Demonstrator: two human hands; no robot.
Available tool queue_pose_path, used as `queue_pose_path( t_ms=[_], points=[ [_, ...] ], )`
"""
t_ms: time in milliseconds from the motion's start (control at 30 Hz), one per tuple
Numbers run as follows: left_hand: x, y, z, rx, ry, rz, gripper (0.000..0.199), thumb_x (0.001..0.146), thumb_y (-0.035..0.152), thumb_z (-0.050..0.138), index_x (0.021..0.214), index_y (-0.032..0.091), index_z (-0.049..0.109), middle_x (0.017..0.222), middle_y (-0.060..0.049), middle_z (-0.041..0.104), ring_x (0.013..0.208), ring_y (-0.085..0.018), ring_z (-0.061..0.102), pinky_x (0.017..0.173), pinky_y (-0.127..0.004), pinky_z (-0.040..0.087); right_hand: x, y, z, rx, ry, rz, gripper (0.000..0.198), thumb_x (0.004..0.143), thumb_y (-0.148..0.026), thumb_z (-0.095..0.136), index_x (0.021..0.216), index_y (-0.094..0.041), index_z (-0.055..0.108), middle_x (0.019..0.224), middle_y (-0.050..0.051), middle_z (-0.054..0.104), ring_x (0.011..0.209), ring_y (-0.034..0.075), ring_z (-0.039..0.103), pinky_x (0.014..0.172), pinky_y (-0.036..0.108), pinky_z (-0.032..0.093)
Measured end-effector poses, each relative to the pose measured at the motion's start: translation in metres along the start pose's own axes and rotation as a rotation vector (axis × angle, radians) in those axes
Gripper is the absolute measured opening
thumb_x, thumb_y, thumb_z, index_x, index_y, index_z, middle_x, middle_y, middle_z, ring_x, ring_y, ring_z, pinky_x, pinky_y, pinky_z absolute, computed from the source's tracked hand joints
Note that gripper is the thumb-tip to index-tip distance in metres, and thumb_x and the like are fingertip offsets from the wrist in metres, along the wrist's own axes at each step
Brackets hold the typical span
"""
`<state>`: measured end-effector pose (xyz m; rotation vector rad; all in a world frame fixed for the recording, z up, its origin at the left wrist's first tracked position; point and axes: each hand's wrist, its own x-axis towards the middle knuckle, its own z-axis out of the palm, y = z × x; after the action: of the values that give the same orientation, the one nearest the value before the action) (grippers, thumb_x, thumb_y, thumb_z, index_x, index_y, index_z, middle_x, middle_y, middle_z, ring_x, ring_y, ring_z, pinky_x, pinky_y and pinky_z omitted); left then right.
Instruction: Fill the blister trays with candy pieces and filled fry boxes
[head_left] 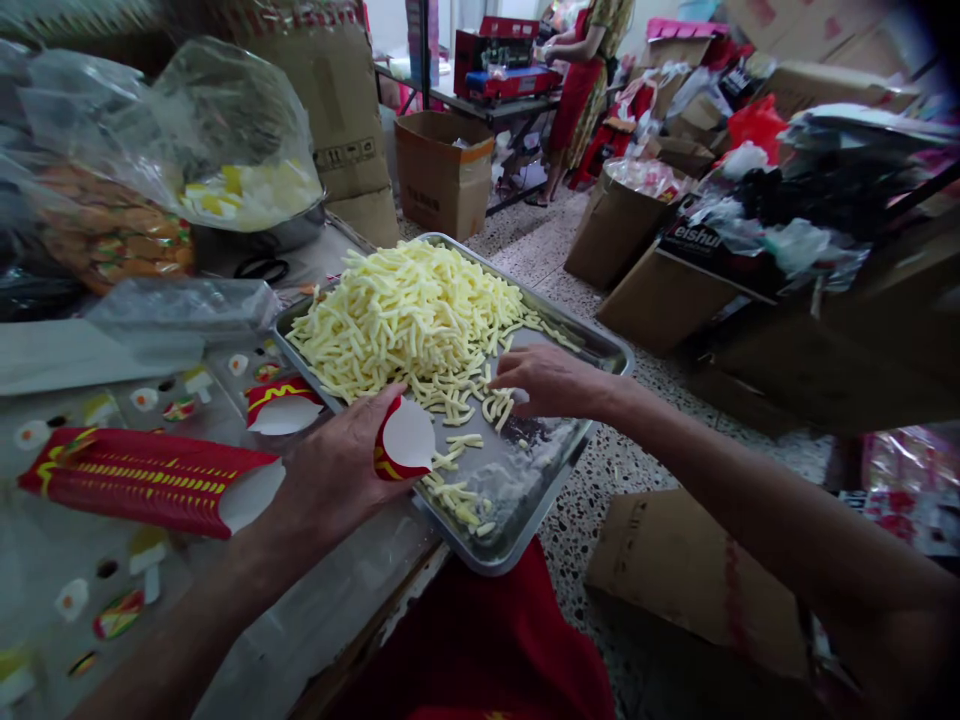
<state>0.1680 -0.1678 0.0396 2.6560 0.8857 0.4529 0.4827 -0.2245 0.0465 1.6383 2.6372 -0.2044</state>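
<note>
A red fry carton (pixel 406 436) with a yellow logo and white inside is held in my left hand (pixel 337 455), over the near left edge of a metal tray (pixel 525 535). A large heap of pale yellow fry-shaped pieces (pixel 412 315) fills the tray's far part, with loose ones scattered nearer. My right hand (pixel 536 380) reaches down at the loose pieces with fingers curled. Whether it grips any is hidden. To the left lies a nested stack of red cartons (pixel 142 480), and a single red carton (pixel 283 405) lies behind my left hand.
Clear bags of yellow-white pieces (pixel 247 195) and brown pieces (pixel 112 230) stand at the back left, near black scissors (pixel 261 268). Cardboard boxes (pixel 444 170) stand on the speckled floor. Another person (pixel 585 80) works at a red machine (pixel 502 70) behind.
</note>
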Motion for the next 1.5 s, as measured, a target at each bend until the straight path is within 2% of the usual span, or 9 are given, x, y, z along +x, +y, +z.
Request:
queue_pose_path(
  t_ms=[200, 367, 467, 533, 767, 933, 1067, 1300, 1500],
  points=[
    [0.000, 0.004, 0.000, -0.016, -0.029, 0.053, 0.084, 0.074, 0.036, 0.080, 0.147, 0.021, 0.041, 0.146, -0.010, 0.057, 0.129, -0.029, 0.059, 0.110, -0.039, 0.048, -0.003, -0.012, 0.015, -0.063, -0.098, -0.037, 0.012, 0.087, -0.017, 0.067, 0.095, -0.022, 0.073, 0.094, 0.006, 0.069, 0.093, 0.022, 0.055, 0.084, 0.034, 0.040],
    [0.030, 0.026, 0.002, 0.105, -0.176, -0.001, 0.083, 0.074, 0.045, 0.081, 0.143, 0.019, 0.044, 0.139, -0.013, 0.061, 0.120, -0.031, 0.063, 0.098, -0.040, 0.054, 0.005, -0.025, 0.029, -0.029, -0.110, 0.163, 0.013, 0.086, -0.009, 0.060, 0.084, -0.018, 0.071, 0.090, 0.008, 0.070, 0.083, 0.019, 0.057, 0.074, 0.029, 0.040],
    [0.049, 0.037, 0.006, 0.198, -0.261, -0.031, 0.082, 0.070, 0.045, 0.084, 0.138, 0.018, 0.048, 0.134, -0.014, 0.063, 0.115, -0.033, 0.065, 0.092, -0.041, 0.055, 0.009, -0.026, 0.041, -0.010, -0.054, 0.315, 0.016, 0.082, -0.009, 0.061, 0.089, -0.017, 0.073, 0.089, 0.009, 0.071, 0.083, 0.020, 0.059, 0.071, 0.029, 0.040],
    [0.053, 0.038, 0.007, 0.232, -0.290, -0.056, 0.081, 0.068, 0.045, 0.086, 0.136, 0.018, 0.050, 0.132, -0.014, 0.064, 0.114, -0.033, 0.066, 0.091, -0.041, 0.055, 0.007, -0.024, 0.049, 0.043, -0.006, 0.344, 0.020, 0.079, -0.010, 0.062, 0.094, -0.017, 0.074, 0.093, 0.008, 0.071, 0.086, 0.020, 0.060, 0.072, 0.029, 0.041],
    [0.032, 0.023, 0.002, 0.181, -0.287, -0.096, 0.072, 0.074, 0.049, 0.080, 0.133, 0.019, 0.051, 0.129, -0.012, 0.065, 0.114, -0.031, 0.065, 0.092, -0.039, 0.054, -0.004, -0.023, 0.042, 0.046, 0.044, 0.140, 0.045, 0.082, 0.002, 0.055, 0.120, -0.020, 0.065, 0.100, 0.005, 0.070, 0.091, 0.019, 0.059, 0.082, 0.029, 0.040],
    [0.031, 0.027, -0.001, 0.147, -0.223, -0.087, 0.080, 0.074, 0.050, 0.081, 0.140, 0.018, 0.047, 0.137, -0.013, 0.061, 0.120, -0.031, 0.062, 0.098, -0.040, 0.052, 0.001, -0.030, 0.029, -0.093, -0.079, -0.006, 0.015, 0.092, -0.007, 0.059, 0.096, -0.018, 0.068, 0.095, 0.007, 0.067, 0.084, 0.018, 0.056, 0.079, 0.031, 0.038],
    [0.033, 0.029, -0.001, 0.150, -0.196, -0.081, 0.083, 0.072, 0.052, 0.082, 0.140, 0.019, 0.047, 0.138, -0.015, 0.061, 0.120, -0.033, 0.063, 0.096, -0.040, 0.052, -0.004, -0.030, 0.033, -0.145, -0.029, -0.025, 0.014, 0.096, -0.012, 0.058, 0.103, -0.020, 0.068, 0.095, 0.006, 0.065, 0.080, 0.018, 0.054, 0.075, 0.032, 0.035],
    [0.035, 0.029, 0.006, 0.140, -0.249, -0.101, 0.082, 0.071, 0.050, 0.084, 0.137, 0.019, 0.048, 0.130, -0.014, 0.064, 0.115, -0.032, 0.065, 0.093, -0.039, 0.052, -0.013, -0.027, 0.046, -0.001, 0.013, 0.087, 0.014, 0.085, -0.008, 0.062, 0.091, -0.017, 0.071, 0.089, 0.006, 0.065, 0.080, 0.017, 0.057, 0.073, 0.029, 0.038],
    [0.041, 0.030, 0.014, 0.153, -0.205, -0.046, 0.076, 0.069, 0.045, 0.086, 0.131, 0.019, 0.051, 0.123, -0.012, 0.066, 0.107, -0.031, 0.067, 0.087, -0.038, 0.053, -0.019, -0.024, 0.055, 0.332, 0.258, 0.329, 0.022, 0.070, -0.006, 0.064, 0.087, -0.015, 0.075, 0.082, 0.004, 0.068, 0.071, 0.015, 0.059, 0.065, 0.025, 0.041]
  ],
)
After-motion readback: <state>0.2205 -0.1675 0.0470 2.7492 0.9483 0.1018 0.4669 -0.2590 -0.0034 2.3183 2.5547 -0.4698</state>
